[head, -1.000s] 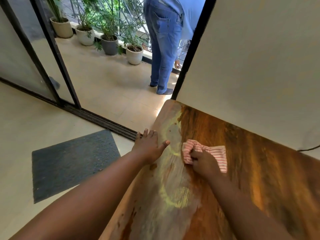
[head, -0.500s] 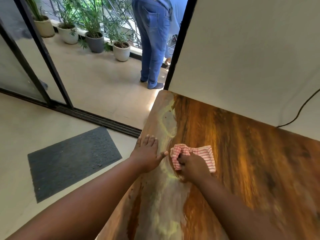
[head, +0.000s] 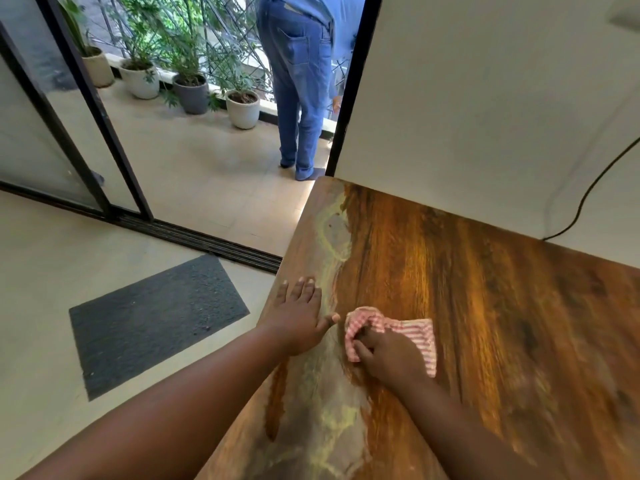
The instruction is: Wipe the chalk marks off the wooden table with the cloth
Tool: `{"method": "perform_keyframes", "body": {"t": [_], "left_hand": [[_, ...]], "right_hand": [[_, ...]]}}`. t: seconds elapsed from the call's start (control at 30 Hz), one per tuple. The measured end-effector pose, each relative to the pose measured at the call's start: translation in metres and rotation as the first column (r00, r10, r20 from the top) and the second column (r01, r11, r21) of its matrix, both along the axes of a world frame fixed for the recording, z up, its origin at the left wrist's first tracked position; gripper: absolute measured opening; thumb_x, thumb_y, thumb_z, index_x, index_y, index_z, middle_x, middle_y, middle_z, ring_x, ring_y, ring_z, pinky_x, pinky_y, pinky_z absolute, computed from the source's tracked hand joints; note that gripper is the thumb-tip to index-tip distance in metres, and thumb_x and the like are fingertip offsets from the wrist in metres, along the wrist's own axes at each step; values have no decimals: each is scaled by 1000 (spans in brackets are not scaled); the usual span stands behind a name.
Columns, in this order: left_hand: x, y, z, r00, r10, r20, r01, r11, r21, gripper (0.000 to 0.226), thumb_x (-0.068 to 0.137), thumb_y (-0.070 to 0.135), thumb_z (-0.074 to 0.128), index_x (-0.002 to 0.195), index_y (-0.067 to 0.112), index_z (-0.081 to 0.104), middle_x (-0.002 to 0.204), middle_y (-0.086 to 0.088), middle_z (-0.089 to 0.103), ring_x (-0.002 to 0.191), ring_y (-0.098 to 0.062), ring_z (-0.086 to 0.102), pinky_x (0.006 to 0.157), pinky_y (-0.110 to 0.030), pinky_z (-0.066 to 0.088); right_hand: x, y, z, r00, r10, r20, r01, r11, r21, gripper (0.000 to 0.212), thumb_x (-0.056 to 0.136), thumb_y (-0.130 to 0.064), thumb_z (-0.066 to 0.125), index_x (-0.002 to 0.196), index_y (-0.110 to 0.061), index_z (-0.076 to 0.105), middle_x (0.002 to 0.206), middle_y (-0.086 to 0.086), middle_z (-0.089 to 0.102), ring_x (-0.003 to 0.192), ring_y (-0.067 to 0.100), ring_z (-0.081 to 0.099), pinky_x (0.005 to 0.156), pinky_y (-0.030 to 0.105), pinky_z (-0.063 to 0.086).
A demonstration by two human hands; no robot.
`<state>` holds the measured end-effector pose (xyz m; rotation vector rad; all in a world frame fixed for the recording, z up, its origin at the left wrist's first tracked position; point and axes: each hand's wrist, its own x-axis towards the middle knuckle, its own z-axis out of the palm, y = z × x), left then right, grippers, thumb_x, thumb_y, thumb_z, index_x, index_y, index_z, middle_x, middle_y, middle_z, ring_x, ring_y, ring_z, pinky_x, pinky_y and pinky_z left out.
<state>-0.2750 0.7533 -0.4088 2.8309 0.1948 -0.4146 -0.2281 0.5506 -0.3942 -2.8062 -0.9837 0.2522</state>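
Observation:
A wooden table (head: 485,306) fills the lower right of the head view. Pale yellow chalk marks (head: 329,237) run as a smeared band along its left edge, with more smears near the front (head: 332,427). My right hand (head: 388,358) grips a bunched red-and-white striped cloth (head: 415,332) and presses it on the wood just right of the chalk band. My left hand (head: 298,317) lies flat with straight fingers on the table's left edge, its thumb close to the cloth.
A white wall (head: 485,116) backs the table, with a black cable (head: 588,195) hanging down it. A dark doormat (head: 156,317) lies on the floor at left. Beyond the sliding door, a person in jeans (head: 301,84) stands by potted plants (head: 242,105).
My right hand has drawn the cloth nearer along the chalk band toward the table's front. My left hand stays flat on the edge. The view has tilted, showing more of the table's far end.

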Motion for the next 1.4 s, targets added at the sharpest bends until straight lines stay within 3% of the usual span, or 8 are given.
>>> {"method": "perform_keyframes", "body": {"t": [0.2, 0.37, 0.5, 0.67, 0.93, 1.03, 1.2, 1.4], "left_hand": [[-39, -33, 10, 996, -91, -1, 91, 995, 41, 79, 96, 64, 9, 153, 11, -1, 162, -9, -3, 147, -23, -14, 116, -45, -17], [-78, -58, 6, 999, -52, 5, 51, 996, 75, 78, 97, 62, 11, 154, 11, 0, 163, -9, -4, 148, -22, -13, 115, -41, -17], [-107, -71, 6, 1000, 17, -4, -16, 995, 102, 73, 98, 58, 13, 154, 12, 1, 162, -10, -4, 148, -23, -13, 114, -41, -17], [-137, -69, 19, 998, 60, 17, -62, 986, 154, 82, 94, 67, 8, 154, 13, -3, 162, -9, -9, 147, -23, -17, 109, -39, -23], [-185, -77, 29, 998, 61, 8, -61, 982, 176, 85, 90, 71, 4, 153, 16, -5, 161, -8, -11, 145, -23, -21, 110, -40, -24], [-196, -80, 26, 999, 27, 24, -32, 975, 222, 84, 91, 69, 1, 153, 14, -6, 161, -8, -13, 145, -23, -22, 108, -42, -27], [-199, -76, 21, 997, 1, 81, -20, 972, 233, 89, 86, 71, -7, 153, 13, -6, 161, -9, -14, 144, -24, -25, 108, -43, -28], [-217, -46, 12, 994, 70, 79, -82, 985, 154, 103, 72, 75, -18, 154, 14, -4, 162, -9, -10, 146, -25, -21, 107, -45, -29]], "right_hand": [[-71, -59, -4, 962, 269, -52, -267, 963, 38, 32, 81, -56, 49, 104, -42, 67, 98, -7, 70, 88, 13, 64, 70, 23, 46], [-53, -71, 2, 993, 48, -112, -53, 998, -34, 30, 86, -53, 50, 110, -41, 64, 105, -6, 70, 93, 15, 64, 75, 31, 49], [-93, -29, -9, 995, 99, -27, -98, 994, 56, 28, 89, -40, 49, 105, -26, 67, 110, 6, 67, 99, 26, 58, 79, 33, 43], [-162, -81, -16, 966, 241, -99, -233, 969, 83, 35, 87, -51, 46, 115, -37, 61, 119, 4, 62, 107, 23, 53, 82, 29, 39], [-149, -90, 4, 999, 5, -53, -2, 998, 56, 30, 91, -46, 44, 110, -36, 65, 112, -5, 68, 101, 18, 60, 80, 29, 43], [-186, -64, -3, 996, 92, 5, -92, 993, 78, 32, 91, -45, 43, 110, -33, 66, 111, -5, 68, 102, 22, 57, 87, 32, 40], [-232, -79, 4, 986, 165, 33, -167, 983, 78, 19, 61, -53, 72, 76, -42, 71, 76, -19, 69, 70, 10, 66, 62, 20, 51], [-210, -113, 8, 997, 45, -60, -42, 998, 47, 27, 85, -45, 54, 110, -42, 65, 105, -3, 71, 93, 19, 64, 78, 30, 47]]}}
